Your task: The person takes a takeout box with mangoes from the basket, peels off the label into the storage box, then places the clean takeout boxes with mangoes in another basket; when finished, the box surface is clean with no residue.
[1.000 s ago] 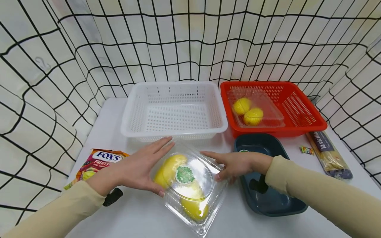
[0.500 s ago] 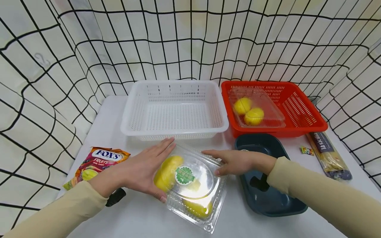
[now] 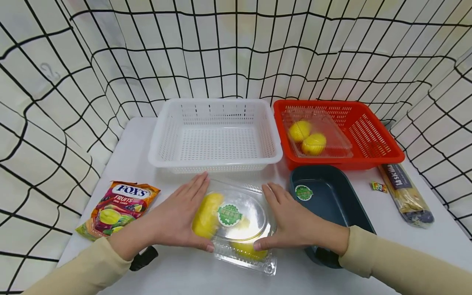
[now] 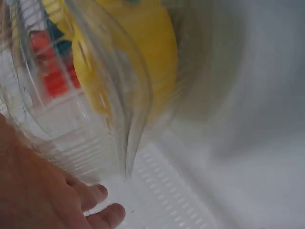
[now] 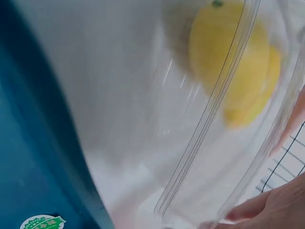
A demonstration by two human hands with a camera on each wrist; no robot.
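Note:
A clear plastic clamshell box (image 3: 243, 205) lies on the white table in the middle of the head view. Large yellow fruits (image 3: 206, 215) show through its lid, which bears a round green sticker (image 3: 229, 215). My left hand (image 3: 180, 217) rests along the box's left side, fingers straight and thumb spread toward the near edge. Along the right side lies my right hand (image 3: 295, 223), its fingers extended and its thumb on the lid's near part. In the right wrist view, a yellow fruit (image 5: 228, 52) appears through the clear wall. Parts of both hands fall outside the wrist views.
Behind the box stands a white basket (image 3: 215, 164), beside a red basket (image 3: 376, 157) holding a clear box of yellow fruits (image 3: 313, 144). A dark blue tray (image 3: 328, 180) sits right, near a small candy packet (image 3: 379, 187) and pasta bag (image 3: 409, 196). A FOX'S candy bag (image 3: 118, 209) lies left.
The clamshell box has turned a little, its near corner swinging right. My right hand has shifted from its far right edge down along the right side, uncovering the tray's sticker.

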